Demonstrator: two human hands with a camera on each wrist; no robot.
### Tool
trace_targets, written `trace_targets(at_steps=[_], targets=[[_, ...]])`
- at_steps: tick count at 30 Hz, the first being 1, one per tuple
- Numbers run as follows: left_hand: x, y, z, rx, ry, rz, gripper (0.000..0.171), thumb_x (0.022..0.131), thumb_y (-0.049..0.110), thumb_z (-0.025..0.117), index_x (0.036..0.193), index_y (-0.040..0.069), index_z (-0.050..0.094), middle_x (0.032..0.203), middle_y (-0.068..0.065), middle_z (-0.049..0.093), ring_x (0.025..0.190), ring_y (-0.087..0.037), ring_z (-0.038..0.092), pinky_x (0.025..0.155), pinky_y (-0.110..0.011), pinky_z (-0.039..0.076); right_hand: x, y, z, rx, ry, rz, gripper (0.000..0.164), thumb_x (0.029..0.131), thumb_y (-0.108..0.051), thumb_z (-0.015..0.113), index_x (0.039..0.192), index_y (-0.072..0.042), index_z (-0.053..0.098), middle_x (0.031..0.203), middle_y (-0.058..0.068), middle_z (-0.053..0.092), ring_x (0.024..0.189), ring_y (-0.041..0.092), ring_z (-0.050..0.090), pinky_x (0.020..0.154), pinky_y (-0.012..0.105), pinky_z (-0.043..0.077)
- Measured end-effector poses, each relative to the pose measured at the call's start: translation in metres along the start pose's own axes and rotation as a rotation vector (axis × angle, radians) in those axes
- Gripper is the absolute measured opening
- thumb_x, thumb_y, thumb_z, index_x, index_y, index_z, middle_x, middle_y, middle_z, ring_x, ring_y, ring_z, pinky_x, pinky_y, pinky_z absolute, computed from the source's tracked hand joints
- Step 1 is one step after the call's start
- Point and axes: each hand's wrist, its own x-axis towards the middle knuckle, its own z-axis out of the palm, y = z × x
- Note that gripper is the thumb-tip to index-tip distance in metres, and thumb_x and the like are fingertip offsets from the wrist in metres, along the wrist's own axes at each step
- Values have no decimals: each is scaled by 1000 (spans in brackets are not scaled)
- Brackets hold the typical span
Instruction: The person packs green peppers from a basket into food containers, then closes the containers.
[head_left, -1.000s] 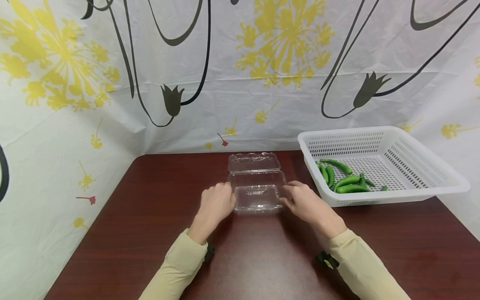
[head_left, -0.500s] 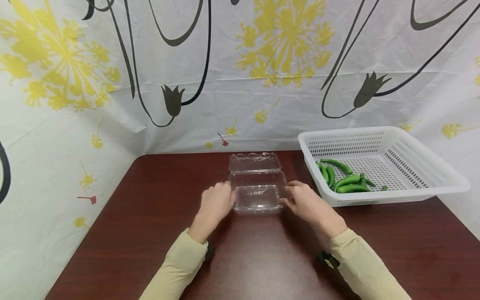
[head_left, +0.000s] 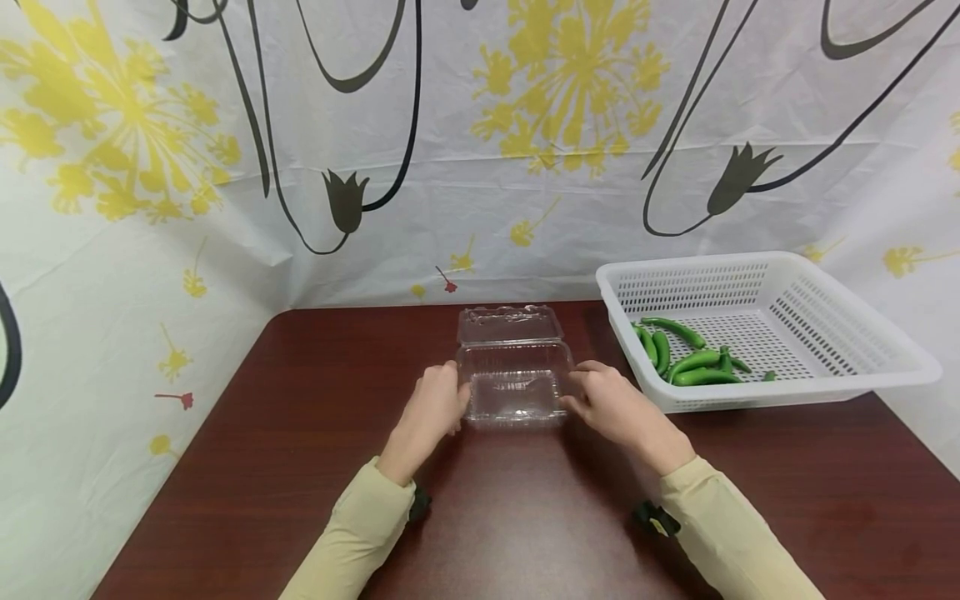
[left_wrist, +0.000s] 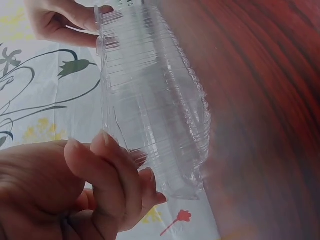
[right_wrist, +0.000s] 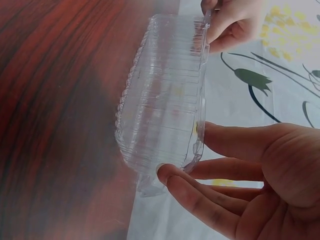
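A clear plastic clamshell box [head_left: 517, 354] stands on the dark red table with its lid [head_left: 510, 325] folded back, away from me. Nothing lies inside it. At its left end, my left hand [head_left: 429, 407] holds the rim between thumb and fingers; in the left wrist view its fingers [left_wrist: 112, 182] are bent at the ribbed wall. My right hand [head_left: 618, 408] pinches the rim at the opposite end, the thumb [right_wrist: 232, 140] on the rim's upper side and fingertips against the side wall in the right wrist view.
To the right stands a white perforated plastic basket [head_left: 825, 387] with several green chili peppers [head_left: 693, 362] at its left side. A white patterned sheet [head_left: 450, 200] hangs behind the brown-red table [head_left: 337, 375] and along both sides.
My left hand has turned slightly at the box's left end, and a lower fingertip now shows beneath it. The right hand, the box and the basket stay put.
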Motion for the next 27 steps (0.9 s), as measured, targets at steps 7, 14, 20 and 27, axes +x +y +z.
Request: trace_targets(at_steps=[7,14,20,27], targets=[[-1,0,-1,-37,-16,-26,37,90,11,54,120,-9,47,54,-5,53,31,-9,51,34,-23,43,0,1,-1,-5,-5,15,28,79,-16,71,96,6,67,102,20,61,96,32,60,84,43,48],[-2,0,-1,-44,-28,-42,29,90,12,54,112,-7,49,54,-6,53,32,-11,51,34,-24,43,0,1,-5,-47,-21,54,32,80,-25,70,102,-1,67,108,15,61,97,29,60,82,44,48],[-1,0,-1,-50,-37,-40,32,90,12,54,115,-8,48,54,-6,53,32,-11,52,36,-25,44,-1,1,-8,-58,-1,50,31,80,-24,70,103,-4,66,106,11,61,95,27,60,80,44,49],[-1,0,-1,-63,-51,-71,44,90,12,56,127,-7,42,58,-8,53,34,-12,53,36,-25,44,-1,4,-11,-50,16,46,33,81,-22,69,105,-2,65,105,13,61,97,27,59,83,43,47]])
